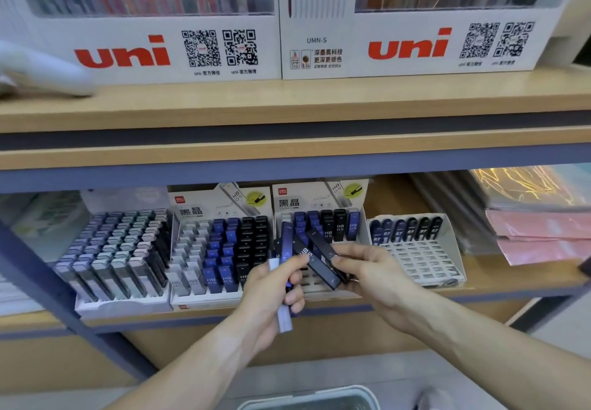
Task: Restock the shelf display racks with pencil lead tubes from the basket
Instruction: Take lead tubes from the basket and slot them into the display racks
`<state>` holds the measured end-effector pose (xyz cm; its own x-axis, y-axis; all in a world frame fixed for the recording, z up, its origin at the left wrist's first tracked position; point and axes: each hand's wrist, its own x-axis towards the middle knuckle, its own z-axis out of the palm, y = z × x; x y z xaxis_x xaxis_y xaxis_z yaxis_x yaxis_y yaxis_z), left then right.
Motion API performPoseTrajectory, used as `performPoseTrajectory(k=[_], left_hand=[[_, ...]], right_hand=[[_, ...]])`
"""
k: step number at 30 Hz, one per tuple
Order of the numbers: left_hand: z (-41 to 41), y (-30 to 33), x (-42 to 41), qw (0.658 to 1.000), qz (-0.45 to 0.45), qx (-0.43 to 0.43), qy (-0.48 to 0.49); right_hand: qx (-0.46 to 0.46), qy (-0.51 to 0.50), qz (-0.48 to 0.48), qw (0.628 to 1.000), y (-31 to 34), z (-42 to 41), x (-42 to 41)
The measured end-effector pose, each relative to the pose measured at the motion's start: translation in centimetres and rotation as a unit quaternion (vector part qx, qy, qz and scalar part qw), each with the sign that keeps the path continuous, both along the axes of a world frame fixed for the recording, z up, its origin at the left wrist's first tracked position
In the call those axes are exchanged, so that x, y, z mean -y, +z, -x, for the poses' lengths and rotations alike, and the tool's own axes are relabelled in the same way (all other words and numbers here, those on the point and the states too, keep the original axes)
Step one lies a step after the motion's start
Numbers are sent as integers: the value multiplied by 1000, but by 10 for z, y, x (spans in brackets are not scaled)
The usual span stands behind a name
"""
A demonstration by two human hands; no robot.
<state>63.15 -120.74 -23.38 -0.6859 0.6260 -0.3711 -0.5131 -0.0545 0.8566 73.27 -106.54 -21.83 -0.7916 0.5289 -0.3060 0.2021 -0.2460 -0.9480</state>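
My left hand (271, 288) grips a bunch of pencil lead tubes (285, 310), blue, black and pale grey, fanned upward in front of the lower shelf. My right hand (367, 277) pinches a dark tube (321, 269) from that fan. Both hands hover just before the third display rack (319, 205), which holds a few blue and black tubes at its back. Left of it a rack (220, 250) holds grey, blue and black tubes. A fourth rack (419, 250) on the right has one back row filled. The basket (307, 400) shows at the bottom edge.
A full rack of grey-capped tubes (118, 250) stands far left on the lower shelf. Pink and clear packets (537, 230) are stacked at the right. On the upper shelf (287, 106) stand two white "uni" pen display boxes (153, 48). A grey shelf post (48, 288) slants at left.
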Motion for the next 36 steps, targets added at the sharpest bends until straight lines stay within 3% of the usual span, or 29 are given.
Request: performPoseTrajectory(k=[9,15,19,26,32,36], left_hand=[[-1,0,-1,1000,-8,-19,-19],[1,0,-3,999,-5,-26,-23],[1,-4,-5,999,-7,-28,-23],[-4,-10,-9,999,10,-38,-30],[-6,-13,-11,998,12,-50,-36],[-6,-15,-11,998,16,-53,-39]], right_hand=[[7,45,-2,999,6,2,-1],[0,-23,-131,991,13,2,-15],[-4,-59,-247,967,21,-6,-41],[24,-52,-446,893,3,6,-56],[17,-31,-537,843,-5,22,-60],[25,-28,-539,842,-7,26,-66]])
